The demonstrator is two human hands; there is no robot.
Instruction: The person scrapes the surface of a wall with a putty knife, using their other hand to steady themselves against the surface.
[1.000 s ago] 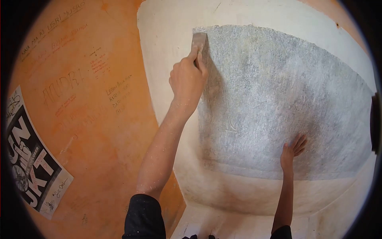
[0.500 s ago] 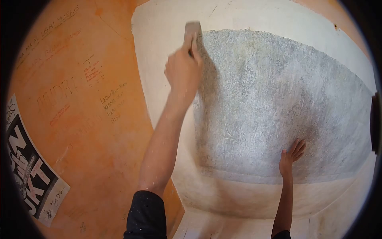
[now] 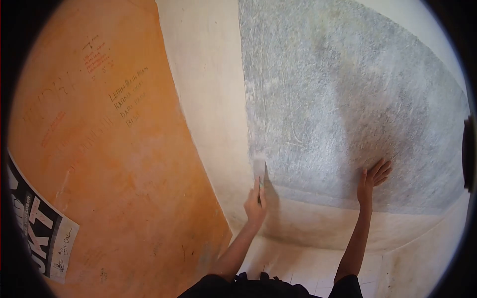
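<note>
— Fingers (image 3: pixel 259 192) of the left hand (image 3: pixel 255 207)?
— Clenched round the lower end of a scraper (image 3: pixel 259 169), blade pointing up just above them, pressed against the lower left corner of the grey patch (image 3: pixel 348 99).
— And the right hand (image 3: pixel 371 183)?
— Spread flat, holding nothing, fingers (image 3: pixel 381 169) splayed on the grey patch near its bottom edge, well to the right of the scraper.
— Around the patch?
— Bare cream wall (image 3: pixel 208 99) left of and below both sets of fingers. Farther left, orange wall (image 3: pixel 124 174) with scribbled writing (image 3: pixel 126 99). At the far lower left, part of a black-and-white poster (image 3: pixel 37 228). Below the hands, black sleeves (image 3: pixel 213 287).
</note>
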